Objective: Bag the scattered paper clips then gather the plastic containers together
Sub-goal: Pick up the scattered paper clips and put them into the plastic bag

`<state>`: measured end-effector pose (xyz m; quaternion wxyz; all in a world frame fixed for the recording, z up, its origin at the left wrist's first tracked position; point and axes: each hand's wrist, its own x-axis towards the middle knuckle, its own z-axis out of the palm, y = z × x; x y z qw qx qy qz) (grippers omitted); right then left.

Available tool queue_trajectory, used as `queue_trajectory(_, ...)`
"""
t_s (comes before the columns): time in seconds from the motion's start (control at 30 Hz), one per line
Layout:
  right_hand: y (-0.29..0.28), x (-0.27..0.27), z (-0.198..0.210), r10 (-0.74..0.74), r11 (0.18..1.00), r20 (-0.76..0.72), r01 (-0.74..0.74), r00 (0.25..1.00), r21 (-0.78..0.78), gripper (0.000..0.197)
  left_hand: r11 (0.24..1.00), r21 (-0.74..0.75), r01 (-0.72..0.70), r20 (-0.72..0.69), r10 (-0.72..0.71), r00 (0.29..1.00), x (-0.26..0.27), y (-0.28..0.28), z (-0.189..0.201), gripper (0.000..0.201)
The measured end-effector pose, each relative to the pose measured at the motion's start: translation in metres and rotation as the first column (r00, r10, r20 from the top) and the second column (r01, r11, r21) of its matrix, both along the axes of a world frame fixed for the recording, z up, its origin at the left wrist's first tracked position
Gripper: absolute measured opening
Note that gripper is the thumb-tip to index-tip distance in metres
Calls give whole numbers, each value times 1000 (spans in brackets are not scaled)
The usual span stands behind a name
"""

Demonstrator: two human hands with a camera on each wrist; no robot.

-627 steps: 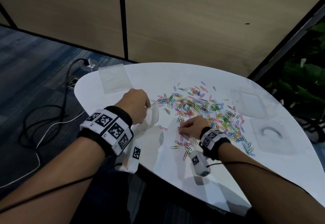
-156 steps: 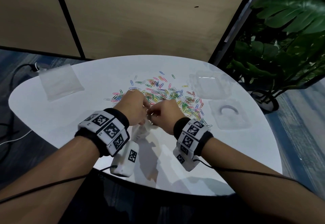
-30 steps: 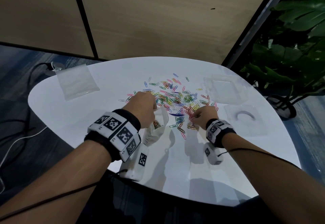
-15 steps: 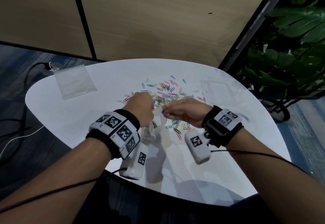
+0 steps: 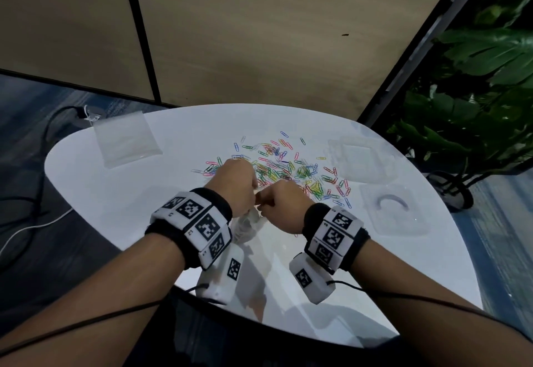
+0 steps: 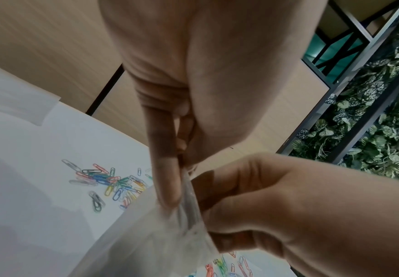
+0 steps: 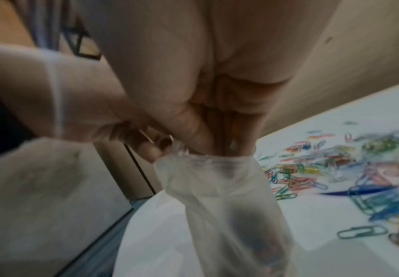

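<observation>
My left hand [image 5: 250, 193] pinches the rim of a small clear plastic bag [image 5: 248, 226] and holds it up over the table's near side. In the left wrist view, thumb and forefinger [image 6: 169, 187] clamp the bag [image 6: 160, 234] at its mouth. My right hand [image 5: 266, 203] meets it there, with bunched fingertips [image 7: 205, 142] pushed into the bag's mouth [image 7: 207, 161]. The clips they carry are hidden by the film. Coloured paper clips [image 5: 288, 169] lie scattered just beyond both hands. Two clear plastic containers [image 5: 359, 160] [image 5: 393, 212] sit at the right.
A stack of spare clear bags [image 5: 127, 138] lies at the white table's [image 5: 115, 193] far left. A wooden wall panel [image 5: 259, 35] stands behind, a leafy plant [image 5: 476, 92] to the right. Cables [image 5: 28, 222] trail on the floor at the left.
A second ago my right hand was picking clips from the pile. It has since swung left to the bag, and its fingertips are now in the bag's mouth. The left hand stayed put.
</observation>
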<state>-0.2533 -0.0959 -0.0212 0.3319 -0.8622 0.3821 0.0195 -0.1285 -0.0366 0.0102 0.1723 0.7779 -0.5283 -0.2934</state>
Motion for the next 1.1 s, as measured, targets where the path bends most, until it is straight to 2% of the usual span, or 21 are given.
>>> queue_trajectory(0.07, -5, -4, 3, -19, 999, 87, 14, 996, 53, 40, 1000, -7, -8, 13, 8, 1000, 3, 0, 0, 28)
queue_trajectory(0.13, -16, -15, 2, -177, 982, 273, 151, 946, 112, 43, 1000, -3, -17, 23, 17, 1000, 7, 1, -2, 28)
queue_trajectory(0.2, -33, -32, -7, -330, 944, 319, 303, 889, 131, 36, 1000, 17, -13, 30, 13, 999, 13, 1, -4, 28)
queue_trajectory(0.23, -41, -44, -13, -374, 927, 245, 361, 894, 97, 29, 999, 30, -11, 36, 10, 999, 15, 2, -4, 27)
queue_trajectory(0.27, -50, -58, -23, -400, 916, 98, 396, 911, 54, 31, 999, 36, -9, 48, 7, 999, 16, 2, -4, 27)
queue_trajectory(0.3, -58, -72, -35, -413, 908, -111, 418, 904, 33, 53, 999, 39, -6, 61, 3, 998, 17, 1, -4, 26)
queue_trajectory(0.33, -63, -85, -49, -405, 899, -296, 436, 865, 44, 81, 999, 40, -4, 71, 1, 997, 17, 1, -4, 27)
queue_trajectory(0.37, -64, -93, -60, -389, 888, -410, 454, 825, 70, 104, 999, 42, -2, 77, -2, 997, 17, 1, -3, 28)
queue_trajectory(0.4, -62, -98, -72, -367, 888, -459, 452, 809, 87, 117, 999, 44, 0, 79, -4, 997, 17, 2, -2, 28)
queue_trajectory(0.43, -59, -99, -81, -348, 900, -462, 428, 816, 78, 122, 999, 45, 1, 78, -5, 997, 17, 3, -1, 26)
queue_trajectory(0.53, -49, -85, -104, -357, 930, -344, 364, 868, -49, 112, 999, 49, -3, 74, -1, 997, 19, 7, 0, 26)
queue_trajectory(0.6, -49, -67, -113, -423, 904, -226, 424, 877, -48, 104, 999, 47, -2, 76, -2, 997, 21, 9, -1, 27)
queue_trajectory(0.7, -57, -43, -119, -494, 870, -135, 486, 859, -89, 84, 999, 48, 10, 95, -14, 995, 24, 10, -2, 23)
queue_trajectory(0.8, -75, -33, -120, -555, 826, -97, 533, 826, -181, 75, 998, 56, 16, 100, -22, 995, 25, 9, -3, 26)
queue_trajectory(0.87, -85, -33, -120, -510, 849, -184, 458, 840, -262, 71, 998, 52, 22, 99, -27, 995, 24, 8, -4, 28)
queue_trajectory(0.97, -89, -34, -121, -330, 914, -367, 197, 870, -355, 55, 998, 54, 38, 106, -44, 993, 24, 6, -6, 29)
queue_trajectory(1.03, -89, -31, -122, -266, 900, -366, 94, 892, -426, 45, 998, 58, 38, 111, -44, 993, 24, 5, -7, 29)
queue_trajectory(1.1, -90, -28, -121, -264, 876, -282, 107, 923, -470, 33, 997, 63, 47, 113, -54, 992, 23, 4, -7, 27)
